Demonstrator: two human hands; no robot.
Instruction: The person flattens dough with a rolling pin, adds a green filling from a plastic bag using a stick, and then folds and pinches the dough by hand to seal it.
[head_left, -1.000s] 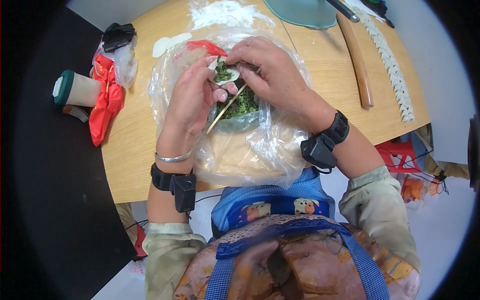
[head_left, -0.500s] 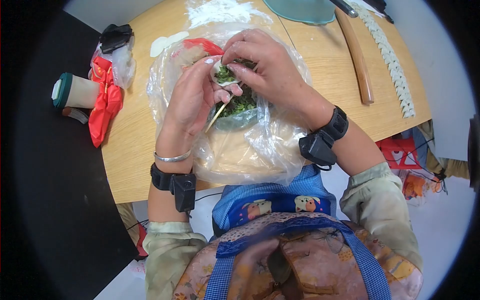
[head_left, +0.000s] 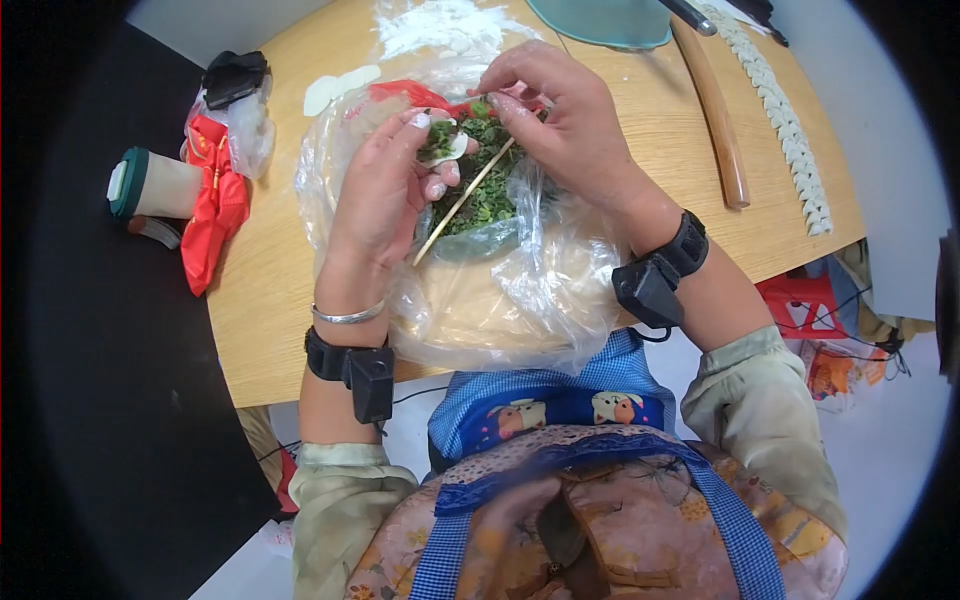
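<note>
My left hand point(head_left: 385, 190) holds a round white dough wrapper point(head_left: 457, 147) with chopped green filling on it. To its right, my right hand point(head_left: 560, 120) is above the filling bag, its thumb and index finger pinched together; a bit of green shows at their tips. Below both hands, a clear plastic bag point(head_left: 460, 335) holds a bowl-like heap of chopped greens point(head_left: 490, 200). A light wooden stick point(head_left: 462, 205) lies slanted across the greens, its upper end near my right hand.
White flour point(head_left: 440, 28) and flat wrappers point(head_left: 338, 88) lie at the back. A wooden rod point(head_left: 712, 110) and a long row of folded dumplings point(head_left: 780, 115) are at the right, near a teal basin point(head_left: 600, 22). A cup point(head_left: 155, 185) and red bag point(head_left: 213, 205) stand left.
My right hand has moved away from the wrapper, right and slightly up, over the greens. My left hand has shifted slightly left with the wrapper, uncovering more of the stick.
</note>
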